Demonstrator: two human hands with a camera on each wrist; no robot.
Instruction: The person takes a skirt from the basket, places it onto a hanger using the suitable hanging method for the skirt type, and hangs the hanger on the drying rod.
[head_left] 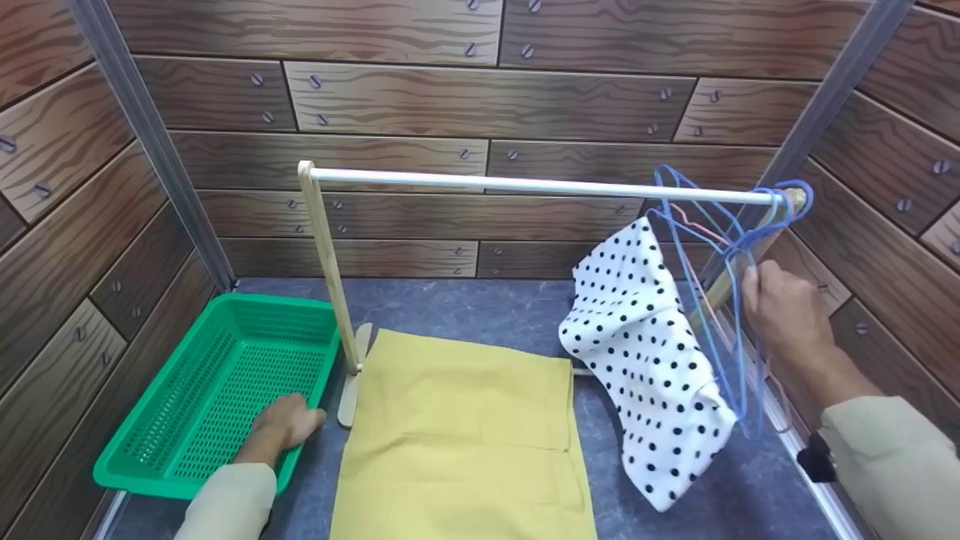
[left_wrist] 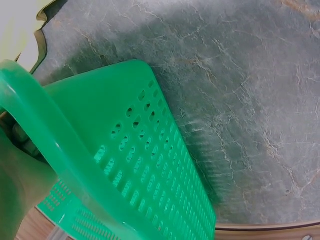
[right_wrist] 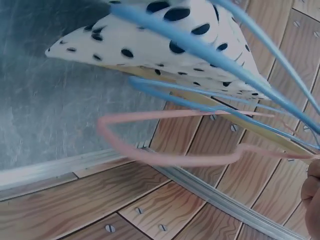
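Note:
My left hand grips the right rim of a green plastic basket; in the left wrist view the rim hides part of the fingers. At the right end of a white rod, my right hand holds a pink hanger among blue hangers. The blue hangers hook over the rod. A white cloth with black dots hangs slanted from them. Only the edge of the right hand shows in the right wrist view.
A yellow cloth lies spread in front of the rack on the grey tabletop. The rack's left wooden post stands between basket and cloth. Wood-patterned walls enclose the back and sides.

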